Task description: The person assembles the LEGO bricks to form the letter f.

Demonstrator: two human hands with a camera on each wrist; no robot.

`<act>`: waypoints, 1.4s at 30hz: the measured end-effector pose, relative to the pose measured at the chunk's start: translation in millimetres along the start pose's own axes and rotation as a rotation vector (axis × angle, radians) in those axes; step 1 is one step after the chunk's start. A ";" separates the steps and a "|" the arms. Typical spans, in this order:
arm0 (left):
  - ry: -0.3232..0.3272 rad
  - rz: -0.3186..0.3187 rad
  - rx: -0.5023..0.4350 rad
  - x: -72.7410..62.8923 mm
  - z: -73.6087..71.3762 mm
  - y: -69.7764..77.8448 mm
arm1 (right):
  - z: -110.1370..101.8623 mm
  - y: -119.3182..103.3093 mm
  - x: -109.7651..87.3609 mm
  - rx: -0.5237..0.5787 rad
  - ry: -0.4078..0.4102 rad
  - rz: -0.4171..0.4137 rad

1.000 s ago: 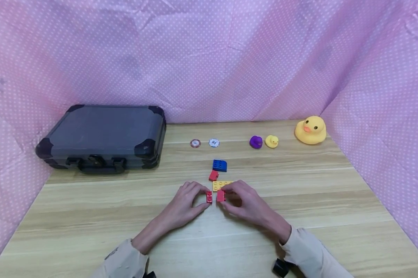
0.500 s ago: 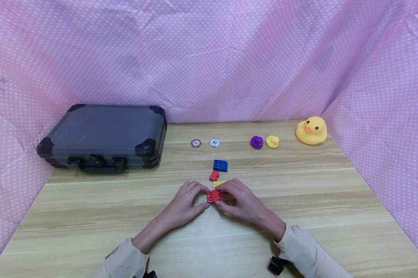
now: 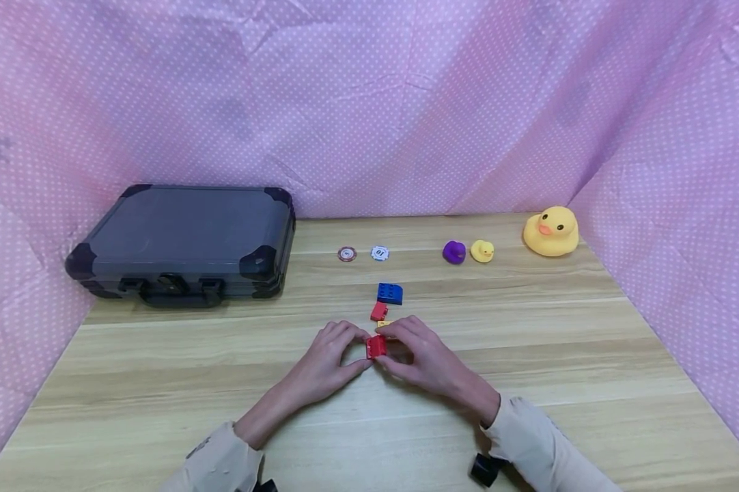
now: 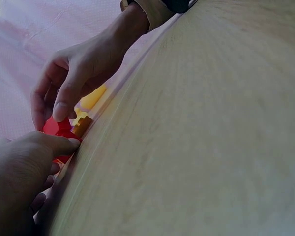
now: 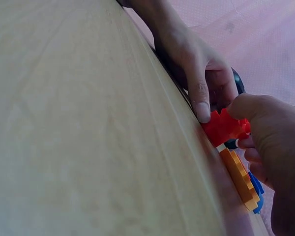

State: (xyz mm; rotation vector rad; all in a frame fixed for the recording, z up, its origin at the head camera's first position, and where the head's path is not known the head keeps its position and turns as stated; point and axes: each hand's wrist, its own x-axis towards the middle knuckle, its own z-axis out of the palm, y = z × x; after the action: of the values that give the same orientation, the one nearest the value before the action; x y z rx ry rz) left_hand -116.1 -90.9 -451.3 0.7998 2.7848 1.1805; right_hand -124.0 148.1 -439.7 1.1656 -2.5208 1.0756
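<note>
In the head view my left hand (image 3: 323, 362) pinches a red toy brick (image 3: 369, 350) between thumb and fingers, low at the table. My right hand (image 3: 427, 359) pinches a second red brick (image 3: 379, 345), which overlaps the first from the right. In the right wrist view the red bricks (image 5: 221, 129) sit together between both hands' fingertips, studs facing the right hand's fingers. Just behind them lies a yellow brick (image 5: 238, 179), partly hidden by the right fingers in the head view. Beyond it are a small red brick (image 3: 378, 311) and a blue brick (image 3: 390, 294).
A closed grey case (image 3: 185, 239) with black corners stands at the back left. Two poker chips, one red (image 3: 347, 254) and one white (image 3: 380, 253), lie behind the bricks. A purple duck (image 3: 454, 252), a small yellow duck (image 3: 483, 251) and a large one (image 3: 550, 232) line the back right.
My right hand has shifted left, bringing its red brick from a gap away to against the one in my left hand. The left hand stays in place.
</note>
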 end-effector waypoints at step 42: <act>0.029 0.057 0.024 0.3 2.1 -3.8 | 9.4 1.5 5.8 0.007 0.037 -0.017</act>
State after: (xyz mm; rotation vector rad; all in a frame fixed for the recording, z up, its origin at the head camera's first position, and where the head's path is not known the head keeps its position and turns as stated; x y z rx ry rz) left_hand -117.6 -91.6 -455.3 0.8764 2.8231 1.1788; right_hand -127.7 139.0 -444.9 1.1567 -2.4766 1.0927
